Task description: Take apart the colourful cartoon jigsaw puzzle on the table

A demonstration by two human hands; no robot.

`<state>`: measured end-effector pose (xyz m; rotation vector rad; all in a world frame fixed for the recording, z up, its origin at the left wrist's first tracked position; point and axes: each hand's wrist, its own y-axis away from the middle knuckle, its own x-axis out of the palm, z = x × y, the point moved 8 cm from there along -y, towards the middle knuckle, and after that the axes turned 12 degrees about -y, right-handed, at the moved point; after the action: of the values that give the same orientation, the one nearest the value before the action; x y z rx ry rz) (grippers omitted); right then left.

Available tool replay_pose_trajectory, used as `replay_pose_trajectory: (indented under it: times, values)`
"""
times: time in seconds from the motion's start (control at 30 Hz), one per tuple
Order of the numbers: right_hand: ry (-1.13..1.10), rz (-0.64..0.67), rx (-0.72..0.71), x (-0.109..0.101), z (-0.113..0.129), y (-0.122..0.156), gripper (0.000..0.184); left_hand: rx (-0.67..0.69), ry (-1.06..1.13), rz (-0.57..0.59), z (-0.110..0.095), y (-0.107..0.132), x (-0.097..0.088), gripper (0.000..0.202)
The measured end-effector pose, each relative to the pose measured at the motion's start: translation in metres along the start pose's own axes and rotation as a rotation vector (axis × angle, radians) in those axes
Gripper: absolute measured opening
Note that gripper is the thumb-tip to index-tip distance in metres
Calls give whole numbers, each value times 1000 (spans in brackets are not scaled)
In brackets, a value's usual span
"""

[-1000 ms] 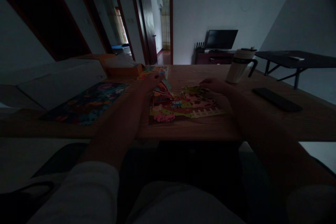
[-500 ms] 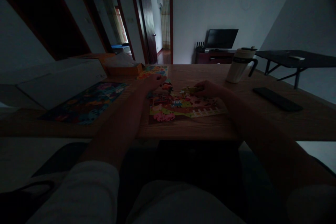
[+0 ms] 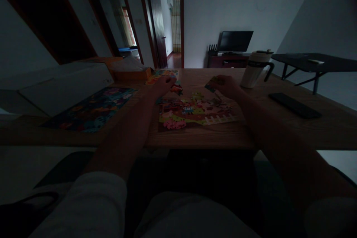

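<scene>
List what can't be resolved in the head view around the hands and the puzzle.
- Right hand: whether its fingers pinch the puzzle piece or only touch it; too dark.
- Left hand: the fingers' far side is hidden by the hand itself.
- Puzzle board: the picture's detail is dim and small.
- Dark flat object: phone or remote, unclear.
- Mug: contents hidden by the lid.

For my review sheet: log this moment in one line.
left hand: at puzzle's far edge | right hand: holds puzzle piece | puzzle: on table
</scene>
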<state>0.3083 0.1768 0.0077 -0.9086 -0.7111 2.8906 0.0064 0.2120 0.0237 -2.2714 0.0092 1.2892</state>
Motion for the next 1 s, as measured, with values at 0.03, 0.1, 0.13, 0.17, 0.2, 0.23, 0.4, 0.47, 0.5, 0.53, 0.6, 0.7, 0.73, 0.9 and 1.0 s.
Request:
replay_pose_trajectory:
  times: [0.03,0.1,0.13,0.17,0.2,0.23,0.4,0.47,0.5,0.53,0.6,0.7,0.73,0.9,1.0]
  values:
    - [13,-15,-10,-1,-1,-1,46,1,13,4,-1,0,0,40]
    - [45,-15,-20,1,-4,-1,41,-12,45,18,-2,0,2,39]
    - [60,-6,-21,3,-5,0,39,-22,62,23,-1,-1,3,38]
    - [76,5,-24,6,-5,1,37,-31,78,25,0,-1,4,36]
    - [94,18,-32,10,-4,2,36,-36,95,25,1,-2,5,35]
    - [111,30,-41,14,-2,3,36,-32,111,24,1,-2,5,34]
    - [-30,116,-27,41,19,12,46,19,189,64,-19,2,10,36]
    - [-210,186,36,56,27,16,46,28,218,105,-34,7,14,37]
    - [-288,229,68,63,30,19,45,39,223,123,-41,9,17,37]
    - [-346,274,99,70,33,21,44,53,223,137,-48,12,19,37]
    - [-393,357,126,80,34,25,41,86,207,153,-58,16,22,36]
    - [-311,405,88,83,28,25,34,101,156,153,-59,16,22,36]
    - [-254,405,70,83,25,24,31,101,116,151,-55,16,22,35]
    - [84,535,60,86,16,30,41,57,-149,198,-30,10,22,33]
    - [230,598,92,86,22,38,73,21,-225,254,-20,8,29,36]
